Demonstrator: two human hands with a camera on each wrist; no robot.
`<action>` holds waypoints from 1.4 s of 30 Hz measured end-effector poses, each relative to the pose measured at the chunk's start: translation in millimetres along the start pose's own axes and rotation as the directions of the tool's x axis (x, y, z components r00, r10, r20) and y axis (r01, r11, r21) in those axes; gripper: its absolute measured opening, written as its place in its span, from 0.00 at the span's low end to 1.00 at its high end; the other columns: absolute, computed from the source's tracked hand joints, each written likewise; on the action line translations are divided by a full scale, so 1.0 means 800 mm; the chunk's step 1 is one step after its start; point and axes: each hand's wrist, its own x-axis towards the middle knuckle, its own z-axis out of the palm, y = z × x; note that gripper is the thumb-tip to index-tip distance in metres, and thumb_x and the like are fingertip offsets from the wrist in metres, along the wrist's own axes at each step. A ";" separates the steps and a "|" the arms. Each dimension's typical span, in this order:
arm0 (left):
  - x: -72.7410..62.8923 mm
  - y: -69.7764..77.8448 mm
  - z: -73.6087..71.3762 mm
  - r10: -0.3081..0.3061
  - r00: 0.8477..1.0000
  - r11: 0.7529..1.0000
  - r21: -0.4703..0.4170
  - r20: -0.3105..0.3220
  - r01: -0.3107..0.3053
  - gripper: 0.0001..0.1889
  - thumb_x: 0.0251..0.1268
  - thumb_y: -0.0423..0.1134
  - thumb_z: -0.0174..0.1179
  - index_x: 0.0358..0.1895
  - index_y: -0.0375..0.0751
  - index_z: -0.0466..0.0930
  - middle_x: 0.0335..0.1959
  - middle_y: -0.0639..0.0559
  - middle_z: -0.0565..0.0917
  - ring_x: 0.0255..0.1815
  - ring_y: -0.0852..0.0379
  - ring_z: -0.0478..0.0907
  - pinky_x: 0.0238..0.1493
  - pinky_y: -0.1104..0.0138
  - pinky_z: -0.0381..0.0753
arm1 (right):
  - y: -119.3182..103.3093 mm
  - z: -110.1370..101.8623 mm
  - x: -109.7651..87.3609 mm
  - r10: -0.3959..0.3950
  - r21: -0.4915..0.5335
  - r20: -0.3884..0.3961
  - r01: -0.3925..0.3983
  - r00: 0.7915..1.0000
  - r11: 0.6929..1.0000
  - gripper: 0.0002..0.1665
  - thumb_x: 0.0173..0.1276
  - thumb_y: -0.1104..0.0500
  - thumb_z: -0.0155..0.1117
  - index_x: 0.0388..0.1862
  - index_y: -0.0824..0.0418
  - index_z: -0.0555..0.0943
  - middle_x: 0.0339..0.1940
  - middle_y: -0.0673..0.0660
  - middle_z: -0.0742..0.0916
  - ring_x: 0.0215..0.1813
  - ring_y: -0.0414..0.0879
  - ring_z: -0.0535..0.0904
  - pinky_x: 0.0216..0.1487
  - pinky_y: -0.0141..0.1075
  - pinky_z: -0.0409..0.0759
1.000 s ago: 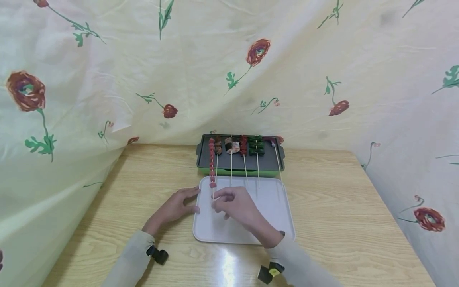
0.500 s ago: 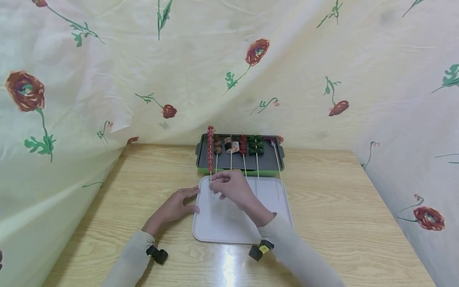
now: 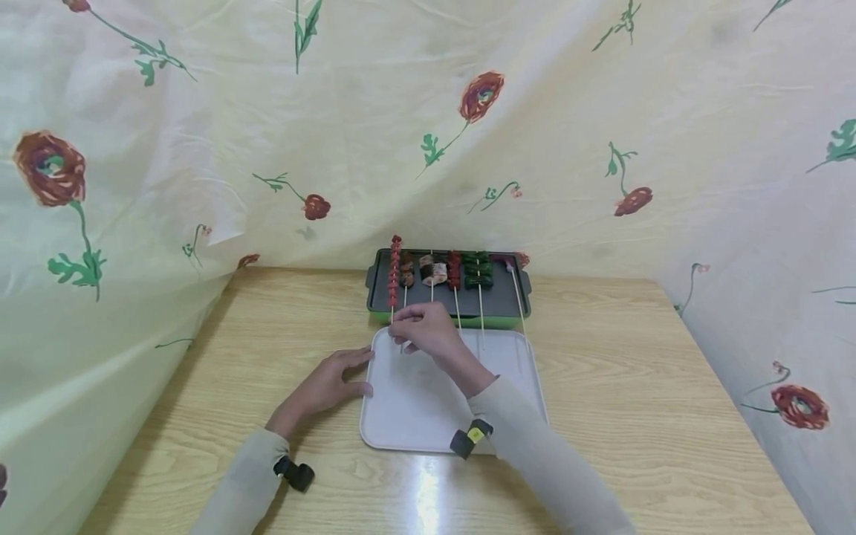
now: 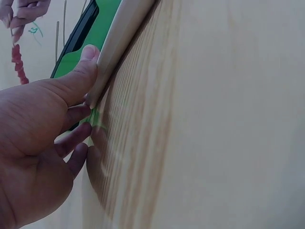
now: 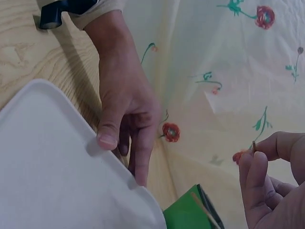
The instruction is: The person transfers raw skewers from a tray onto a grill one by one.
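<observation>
In the head view my right hand (image 3: pixel 431 333) pinches the bare stick of a skewer threaded with red pieces (image 3: pixel 394 271). Its red end lies over the left part of a dark grill plate (image 3: pixel 417 303), tip past the far rim; contact with the plate cannot be told. In the right wrist view the pinched stick end (image 5: pixel 254 146) shows between thumb and fingers. My left hand (image 3: pixel 331 383) rests at the left edge of a white tray (image 3: pixel 428 416). The left wrist view shows its thumb (image 4: pixel 86 67) against the tray rim and its other fingers loosely bent beside it.
Several other skewers lie on the grill: brown pieces (image 3: pixel 407 271), a pale-and-dark roll (image 3: pixel 433 270), red pieces (image 3: pixel 454 270), green pieces (image 3: pixel 478 271) and a purple one (image 3: pixel 510 266). Their sticks reach toward the tray. Floral cloth (image 3: pixel 374 148) hangs behind the wooden table (image 3: pixel 622 371).
My right hand has moved forward, away from me, carrying the red skewer from over the tray further across the grill's left part. My left hand and the tray have stayed put.
</observation>
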 end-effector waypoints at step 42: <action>-0.001 -0.005 -0.001 0.018 1.000 1.000 -0.003 0.014 -0.018 0.38 0.63 0.45 0.72 0.76 0.44 0.68 0.79 0.50 0.65 0.80 0.46 0.60 0.79 0.49 0.61 | 0.003 0.007 0.024 0.080 -0.022 0.040 -0.079 0.996 0.997 0.12 0.67 0.60 0.71 0.47 0.65 0.89 0.34 0.56 0.92 0.34 0.42 0.88 0.33 0.33 0.88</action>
